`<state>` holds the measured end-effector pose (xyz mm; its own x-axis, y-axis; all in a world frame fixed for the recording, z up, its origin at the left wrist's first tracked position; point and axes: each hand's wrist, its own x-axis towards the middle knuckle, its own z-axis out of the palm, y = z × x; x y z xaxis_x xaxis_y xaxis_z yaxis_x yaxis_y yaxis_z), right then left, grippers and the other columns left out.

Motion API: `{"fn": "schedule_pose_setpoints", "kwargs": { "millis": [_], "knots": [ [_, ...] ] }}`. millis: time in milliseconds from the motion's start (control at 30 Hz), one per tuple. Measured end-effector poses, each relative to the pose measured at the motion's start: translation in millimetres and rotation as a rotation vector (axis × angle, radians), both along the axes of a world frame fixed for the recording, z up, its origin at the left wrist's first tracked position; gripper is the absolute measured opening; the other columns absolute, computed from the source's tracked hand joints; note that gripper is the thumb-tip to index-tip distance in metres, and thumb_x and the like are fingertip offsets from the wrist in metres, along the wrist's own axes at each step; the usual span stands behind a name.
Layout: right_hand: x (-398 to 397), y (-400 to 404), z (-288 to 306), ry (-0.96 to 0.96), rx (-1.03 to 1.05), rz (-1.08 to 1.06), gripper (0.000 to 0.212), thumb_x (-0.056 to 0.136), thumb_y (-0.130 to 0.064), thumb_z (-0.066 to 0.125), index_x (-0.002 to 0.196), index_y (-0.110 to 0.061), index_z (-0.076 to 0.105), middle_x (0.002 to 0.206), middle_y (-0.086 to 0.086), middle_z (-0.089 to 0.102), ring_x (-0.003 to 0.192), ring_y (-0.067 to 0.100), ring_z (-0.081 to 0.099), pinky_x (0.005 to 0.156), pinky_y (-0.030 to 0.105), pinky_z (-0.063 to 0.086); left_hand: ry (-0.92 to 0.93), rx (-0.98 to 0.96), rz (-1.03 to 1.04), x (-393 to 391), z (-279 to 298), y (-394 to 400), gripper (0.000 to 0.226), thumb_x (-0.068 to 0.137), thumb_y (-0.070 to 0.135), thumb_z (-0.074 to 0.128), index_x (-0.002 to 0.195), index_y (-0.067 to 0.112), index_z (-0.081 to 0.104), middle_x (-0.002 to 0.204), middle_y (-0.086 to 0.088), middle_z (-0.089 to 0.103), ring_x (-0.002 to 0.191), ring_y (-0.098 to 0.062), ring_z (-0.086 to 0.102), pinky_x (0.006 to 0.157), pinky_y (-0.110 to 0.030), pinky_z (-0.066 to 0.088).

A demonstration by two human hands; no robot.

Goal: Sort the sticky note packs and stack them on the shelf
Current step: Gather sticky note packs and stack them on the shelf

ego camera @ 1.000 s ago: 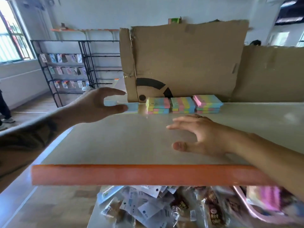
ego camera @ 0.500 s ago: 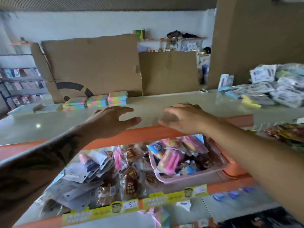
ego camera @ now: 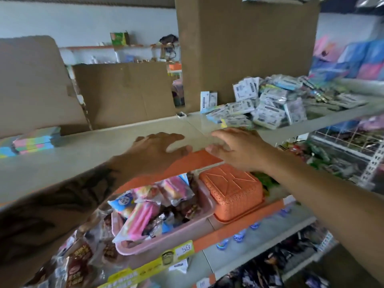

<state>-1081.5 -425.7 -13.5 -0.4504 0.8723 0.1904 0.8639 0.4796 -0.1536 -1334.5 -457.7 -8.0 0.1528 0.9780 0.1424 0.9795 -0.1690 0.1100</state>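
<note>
My left hand [ego camera: 154, 151] and right hand [ego camera: 236, 148] over shelf [ego camera: 93, 146] front edge, fingers loosely spread, holding nothing. Sticky note packs [ego camera: 36, 140] stacked far left by cardboard [ego camera: 35, 84].

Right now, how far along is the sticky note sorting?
Done: colourful sticky note packs sit stacked at the shelf's far left by the cardboard. In hand: nothing; the left hand and right hand hover open over the shelf edge. Left: the loose pile of packets on the right, if it holds more packs.
</note>
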Motion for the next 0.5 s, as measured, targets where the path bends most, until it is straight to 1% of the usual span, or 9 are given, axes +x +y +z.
{"fn": "schedule_pose_setpoints", "kwargs": {
  "millis": [100, 167, 233, 300, 400, 467, 500],
  "knots": [
    [31.0, 22.6, 7.4, 0.005, 0.027, -0.025, 0.068, 0.097, -0.074, 0.038, 0.155, -0.038, 0.035, 0.162, -0.004, 0.036, 0.147, 0.023, 0.035, 0.118, 0.052, 0.029, 0.044, 0.016, -0.073, 24.1, 5.6, 44.1, 0.090, 0.076, 0.096, 0.012, 0.149, 0.050, 0.036, 0.159, 0.013, 0.040, 0.145, -0.017, 0.039, 0.120, -0.045, 0.028],
    [45.4, 42.8, 15.8, -0.027, 0.056, -0.045, 0.069, 0.095, -0.073, 0.047, 0.153, -0.038, 0.037, 0.159, -0.006, 0.039, 0.145, 0.023, 0.037, 0.117, 0.051, 0.029, 0.046, 0.021, -0.103, 35.8, 11.1, 74.4, 0.092, 0.075, 0.098, 0.013, 0.149, 0.050, 0.037, 0.160, 0.014, 0.039, 0.146, -0.016, 0.038, 0.121, -0.043, 0.028],
    [53.6, 65.0, 26.6, -0.075, 0.045, -0.057, 0.071, 0.092, -0.071, 0.055, 0.152, -0.038, 0.037, 0.157, -0.007, 0.040, 0.144, 0.023, 0.036, 0.116, 0.050, 0.030, 0.041, 0.015, -0.132, 43.8, 15.7, 104.7, 0.087, 0.077, 0.095, 0.019, 0.150, 0.050, 0.038, 0.160, 0.014, 0.039, 0.145, -0.016, 0.040, 0.119, -0.040, 0.029],
    [56.5, 87.7, 36.3, -0.110, 0.025, -0.045, 0.070, 0.088, -0.069, 0.061, 0.148, -0.039, 0.041, 0.154, -0.009, 0.042, 0.142, 0.021, 0.035, 0.115, 0.050, 0.031, 0.037, 0.004, -0.156, 49.5, 19.6, 133.4, 0.085, 0.077, 0.094, 0.021, 0.150, 0.052, 0.036, 0.161, 0.015, 0.037, 0.143, -0.016, 0.041, 0.119, -0.040, 0.029],
    [53.9, 116.3, 45.3, -0.145, -0.009, -0.008, 0.055, 0.085, -0.062, 0.067, 0.132, -0.040, 0.049, 0.143, -0.011, 0.048, 0.137, 0.017, 0.037, 0.112, 0.045, 0.030, -0.008, -0.012, -0.173, 54.1, 18.3, 173.5, 0.064, 0.092, 0.078, 0.036, 0.150, 0.052, 0.035, 0.162, 0.015, 0.035, 0.144, -0.016, 0.039, 0.119, -0.040, 0.028],
    [50.8, 128.3, 48.1, -0.170, -0.044, 0.018, 0.046, 0.085, -0.059, 0.069, 0.123, -0.039, 0.050, 0.131, -0.011, 0.050, 0.125, 0.015, 0.039, 0.099, 0.037, 0.029, -0.033, -0.016, -0.204, 56.2, 14.6, 193.5, 0.056, 0.097, 0.068, 0.044, 0.150, 0.052, 0.036, 0.161, 0.013, 0.037, 0.145, -0.016, 0.037, 0.120, -0.043, 0.030],
    [49.6, 130.2, 48.5, -0.174, -0.063, 0.026, 0.044, 0.085, -0.057, 0.070, 0.120, -0.038, 0.050, 0.124, -0.010, 0.050, 0.118, 0.015, 0.039, 0.093, 0.035, 0.027, -0.041, -0.019, -0.221, 57.4, 12.0, 199.6, 0.054, 0.098, 0.063, 0.046, 0.150, 0.050, 0.038, 0.160, 0.011, 0.040, 0.144, -0.016, 0.039, 0.119, -0.044, 0.032]
  ]
}}
